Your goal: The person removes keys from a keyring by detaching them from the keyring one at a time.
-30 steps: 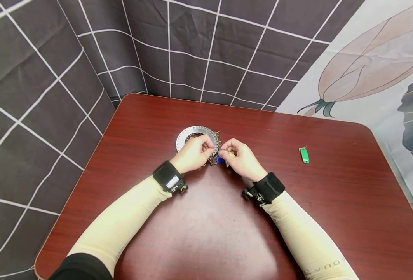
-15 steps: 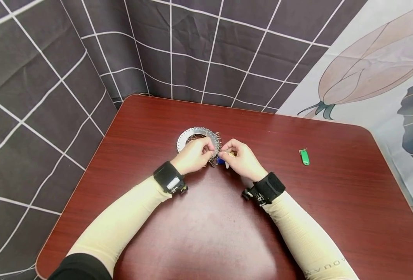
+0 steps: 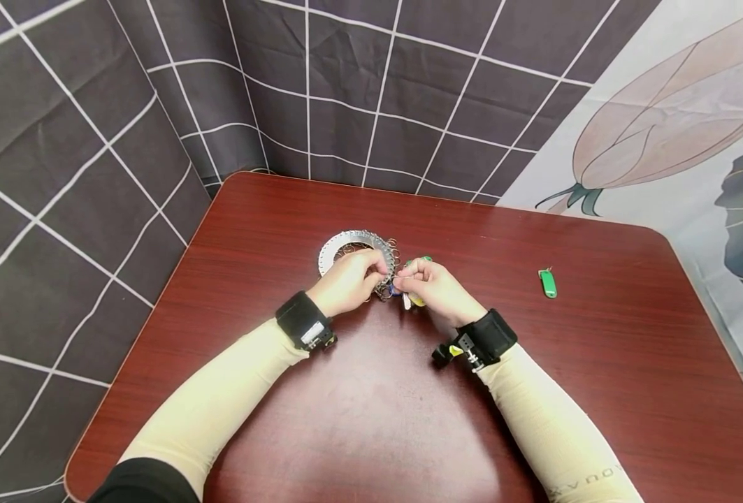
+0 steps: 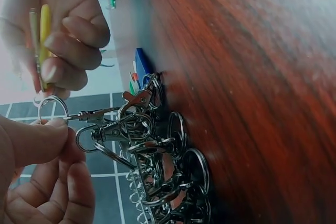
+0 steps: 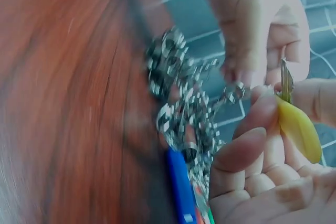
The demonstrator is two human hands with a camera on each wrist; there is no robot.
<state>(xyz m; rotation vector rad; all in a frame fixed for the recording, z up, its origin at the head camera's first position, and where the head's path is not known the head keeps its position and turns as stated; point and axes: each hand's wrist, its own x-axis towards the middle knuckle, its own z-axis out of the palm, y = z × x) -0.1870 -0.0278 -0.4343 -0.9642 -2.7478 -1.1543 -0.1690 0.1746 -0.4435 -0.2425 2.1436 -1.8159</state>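
Left hand (image 3: 350, 279) curled at the near edge of the perforated metal ring disc (image 3: 340, 246), thumb and forefinger pinching a small split ring (image 4: 52, 109) on the end of a swivel clasp (image 4: 100, 115). Clasp stretched out from the tangle of key rings and clasps (image 4: 163, 150) heaped against the desk (image 3: 535, 391), just right of the disc. Remaining left fingers (image 4: 79, 192) folded loosely under the pinch.

Right hand (image 3: 437, 288) met it from the other side, almost knuckle to knuckle, closed round a yellow key tag (image 5: 299, 129) with a thin metal key blade (image 5: 286, 80) standing up beside it. Thumb and forefinger clamped on the tag, lower fingers (image 5: 247, 153) curled beneath. Held just above and beside the split ring; whether tag and ring actually touched, impossible to tell from any view. Blue tag (image 5: 178, 187) lay among the rings under the right hand, flat against the desk. A scrap of green peeked out above the right hand in the head view, too small to identify.

Both hands over the desk's middle, slightly toward the far edge, wrists in black straps (image 3: 305, 323). Well apart to the right, a green key tag (image 3: 547, 282) lay alone on the red-brown surface. Dark grid-patterned cloth (image 3: 94, 140) hung behind and to the left, a pale leaf-printed sheet (image 3: 673, 119) to the right.
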